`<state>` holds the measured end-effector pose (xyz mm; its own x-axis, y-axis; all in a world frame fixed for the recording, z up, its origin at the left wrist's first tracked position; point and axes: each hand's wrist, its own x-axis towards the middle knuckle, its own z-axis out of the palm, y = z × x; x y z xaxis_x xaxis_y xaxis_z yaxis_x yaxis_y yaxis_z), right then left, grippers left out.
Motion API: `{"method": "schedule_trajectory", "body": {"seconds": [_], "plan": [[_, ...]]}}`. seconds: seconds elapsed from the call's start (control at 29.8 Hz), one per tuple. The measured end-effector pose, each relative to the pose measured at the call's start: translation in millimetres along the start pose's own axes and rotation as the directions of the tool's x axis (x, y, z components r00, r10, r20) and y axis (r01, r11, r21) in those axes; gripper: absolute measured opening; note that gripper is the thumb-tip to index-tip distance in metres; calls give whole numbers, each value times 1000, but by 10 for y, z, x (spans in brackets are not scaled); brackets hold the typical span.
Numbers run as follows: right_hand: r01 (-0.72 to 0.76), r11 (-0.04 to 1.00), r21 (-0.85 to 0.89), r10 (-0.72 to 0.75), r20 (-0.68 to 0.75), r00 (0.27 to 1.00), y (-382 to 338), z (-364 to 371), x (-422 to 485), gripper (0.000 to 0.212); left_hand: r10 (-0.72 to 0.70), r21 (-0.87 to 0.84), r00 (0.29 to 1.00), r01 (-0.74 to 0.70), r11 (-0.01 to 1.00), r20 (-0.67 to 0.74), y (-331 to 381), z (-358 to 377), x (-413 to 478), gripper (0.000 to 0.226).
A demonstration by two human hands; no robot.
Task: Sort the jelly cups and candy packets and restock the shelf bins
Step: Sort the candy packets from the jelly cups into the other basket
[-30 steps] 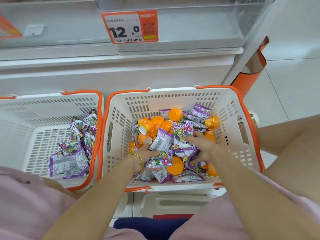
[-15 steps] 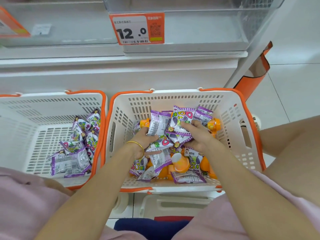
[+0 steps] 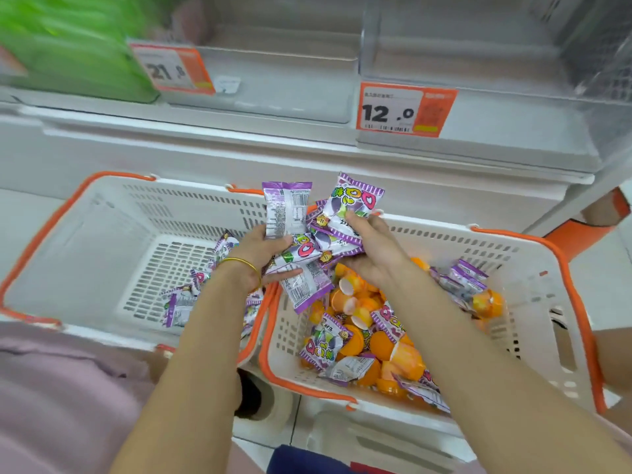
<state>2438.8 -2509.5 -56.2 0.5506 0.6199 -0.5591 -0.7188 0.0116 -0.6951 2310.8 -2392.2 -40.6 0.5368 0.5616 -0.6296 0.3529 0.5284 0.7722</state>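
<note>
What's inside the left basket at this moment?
Purple candy packets lie heaped along the right side of the left basket, on its slatted floor; the rest of the floor shows bare. The left forearm covers part of the heap, so anything beneath it is hidden.

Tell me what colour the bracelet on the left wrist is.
Gold. The bracelet shows best in the head view.

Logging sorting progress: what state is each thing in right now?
Left hand, gripping purple plastic candy packets, held over the baskets.
Right hand, gripping more packets.
Left white plastic basket with orange rim, holds only purple packets.
Right white orange-rimmed basket, mixed orange jelly cups and packets.
Clear plastic shelf bin tagged 12.0, nothing visible inside.
</note>
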Motion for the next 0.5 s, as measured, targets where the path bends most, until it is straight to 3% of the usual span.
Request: {"method": "schedule_trajectory", "body": {"seconds": [0.07, 0.13, 0.24, 0.3, 0.37, 0.44, 0.5], "plan": [[-21, 997, -70, 24, 42, 999, 111, 381, 115, 22, 41, -11, 993, -43, 999, -108, 85, -335, 8, 28], [-48, 979, -198, 66, 83, 994, 206, 744, 194, 45, 99, 12, 962, -100, 995, -254, 136, -661, 29, 25], [-67, 900, -430, 174, 213, 961, 283, 1130, 236, 58, 203, 84, 829, -186, 979, -522, 159, -935, 104, 36], [-74, 859, -506, 226, 246, 943, 277, 1173, 260, 64, 200, 134, 763, -149, 980, -615, 150, -953, 192, 51], [-48, 836, -547, 210, 236, 949, 207, 981, 280, 59, 262, 282, 773, -112, 953, -578, 125, -858, 294, 61], [-15, 822, -569, 162, 208, 965, 105, 576, 286, 39, 341, 431, 791, -110, 896, -507, 54, -650, 409, 71], [-7, 781, -625, 90, 100, 991, 16, 40, 249, 25, 511, 600, 771, -214, 771, -381, -52, -332, 455, 54]]}}
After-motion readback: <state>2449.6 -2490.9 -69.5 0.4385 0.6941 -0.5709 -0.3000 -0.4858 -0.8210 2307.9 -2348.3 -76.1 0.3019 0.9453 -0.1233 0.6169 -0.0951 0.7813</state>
